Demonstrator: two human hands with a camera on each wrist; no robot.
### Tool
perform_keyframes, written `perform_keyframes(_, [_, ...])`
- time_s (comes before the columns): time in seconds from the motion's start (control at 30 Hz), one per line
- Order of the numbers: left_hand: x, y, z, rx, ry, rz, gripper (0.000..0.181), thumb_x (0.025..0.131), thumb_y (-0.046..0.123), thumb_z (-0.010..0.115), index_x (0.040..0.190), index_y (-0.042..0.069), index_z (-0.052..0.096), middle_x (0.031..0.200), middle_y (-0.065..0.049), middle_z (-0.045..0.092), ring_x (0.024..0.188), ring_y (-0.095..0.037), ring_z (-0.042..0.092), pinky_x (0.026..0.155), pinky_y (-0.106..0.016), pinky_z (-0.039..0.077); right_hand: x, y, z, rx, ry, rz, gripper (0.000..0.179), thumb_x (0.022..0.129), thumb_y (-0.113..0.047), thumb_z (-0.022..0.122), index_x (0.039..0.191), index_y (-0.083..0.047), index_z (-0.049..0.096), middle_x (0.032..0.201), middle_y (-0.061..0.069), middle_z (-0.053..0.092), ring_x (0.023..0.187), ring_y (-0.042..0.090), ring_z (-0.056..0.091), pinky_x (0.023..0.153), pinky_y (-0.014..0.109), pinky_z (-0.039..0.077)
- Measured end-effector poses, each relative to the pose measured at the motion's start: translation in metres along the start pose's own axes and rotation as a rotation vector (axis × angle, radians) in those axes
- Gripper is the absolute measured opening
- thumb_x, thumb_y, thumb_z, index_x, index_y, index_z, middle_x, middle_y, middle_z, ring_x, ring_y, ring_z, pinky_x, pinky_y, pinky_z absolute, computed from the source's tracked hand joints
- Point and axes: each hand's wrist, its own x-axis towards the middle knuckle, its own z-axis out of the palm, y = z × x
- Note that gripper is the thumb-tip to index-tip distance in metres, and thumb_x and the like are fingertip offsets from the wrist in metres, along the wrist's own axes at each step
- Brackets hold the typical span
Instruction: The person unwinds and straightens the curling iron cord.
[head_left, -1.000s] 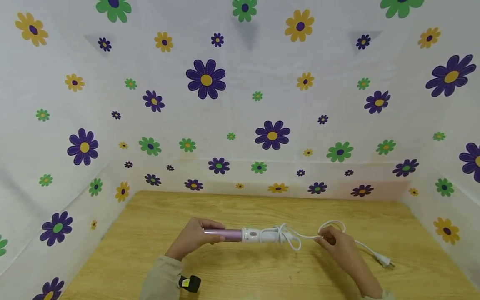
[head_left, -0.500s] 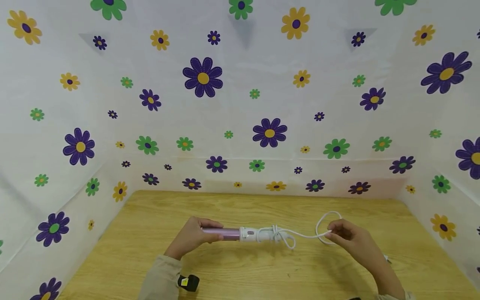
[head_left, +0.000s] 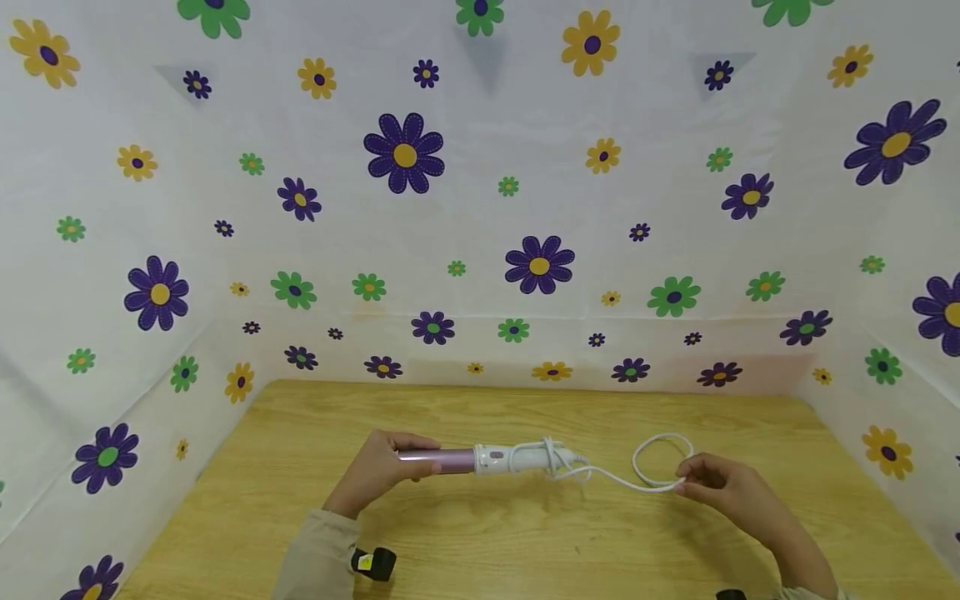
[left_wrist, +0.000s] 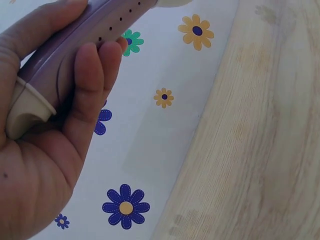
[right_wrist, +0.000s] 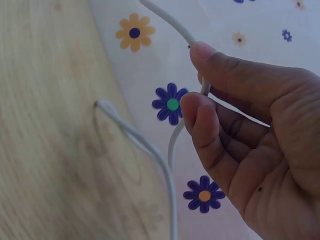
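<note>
My left hand (head_left: pixel 375 469) grips the purple barrel of a hair styling iron (head_left: pixel 513 459), which lies crosswise over the table with its white handle pointing right. In the left wrist view, fingers and thumb wrap the purple casing (left_wrist: pixel 102 32) near its white end cap (left_wrist: pixel 30 112). A thin white power cord (head_left: pixel 618 480) is wound around the handle and runs off to the right. My right hand (head_left: pixel 738 497) pinches this cord between thumb and fingertips, where it forms a round loop. The right wrist view shows the cord (right_wrist: pixel 165 165) hanging below the fingers. Its plug is hidden.
The wooden table (head_left: pixel 480 550) stretches beneath both hands. A white sheet (head_left: pixel 465 225) printed with flowers hangs behind it and along both sides. Black wrist devices sit near each forearm, the left one (head_left: pixel 375 564) bearing a yellow label.
My right hand has moved right, drawing the cord out, and more cord now lies between it and the handle. The small cord loop by the handle has shrunk. The iron has shifted slightly left and up.
</note>
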Motion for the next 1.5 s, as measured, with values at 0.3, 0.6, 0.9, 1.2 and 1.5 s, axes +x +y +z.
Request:
perform_keyframes(0.3, [-0.001,-0.003,0.001,-0.024,0.019,0.010,0.041,0.076,0.021,0.082,0.110,0.001,0.071,0.113,-0.018,0.069,0.078,-0.019,0.065,0.071,-0.039,0.055,0.001,0.020,0.008,-0.033,0.035,0.026,0.024,0.086,-0.016,0.071,0.100,0.003,0.065,0.082,-0.005,0.064,0.072,-0.005,0.053,0.065,0.019,0.049])
perform_keyframes(0.6, [-0.001,-0.002,0.001,-0.004,0.013,0.014,0.044,0.076,0.021,0.082,0.112,-0.001,0.070,0.111,-0.018,0.070,0.080,-0.019,0.064,0.071,-0.038,0.055,0.005,0.027,0.017,-0.046,-0.009,0.085,0.031,0.087,-0.018,0.071,0.105,0.005,0.064,0.089,0.006,0.066,0.074,-0.003,0.054,0.066,0.020,0.048])
perform_keyframes(0.9, [-0.001,-0.002,-0.001,0.010,0.018,0.022,0.043,0.076,0.021,0.082,0.112,0.001,0.071,0.113,-0.018,0.069,0.081,-0.019,0.063,0.069,-0.036,0.054,0.006,0.036,0.017,0.035,-0.008,-0.003,0.029,0.088,-0.012,0.069,0.108,0.007,0.061,0.088,-0.003,0.064,0.075,-0.004,0.055,0.065,0.020,0.049])
perform_keyframes(1.2, [-0.001,-0.003,-0.002,0.025,0.028,0.033,0.043,0.074,0.023,0.083,0.110,0.002,0.072,0.112,-0.017,0.070,0.078,-0.018,0.064,0.068,-0.038,0.054,-0.002,0.023,-0.002,0.207,-0.167,-0.158,0.023,0.097,-0.006,0.054,0.119,-0.012,0.057,0.092,-0.002,0.064,0.083,0.005,0.063,0.070,0.027,0.054])
perform_keyframes(1.5, [0.000,-0.006,-0.004,0.010,0.034,0.011,0.045,0.073,0.025,0.084,0.110,0.001,0.072,0.112,-0.017,0.070,0.080,-0.020,0.064,0.070,-0.037,0.055,0.008,-0.012,0.018,0.231,-0.352,-0.094,0.044,0.100,-0.014,0.052,0.133,0.012,0.039,0.094,0.017,0.065,0.080,0.019,0.065,0.071,0.034,0.056])
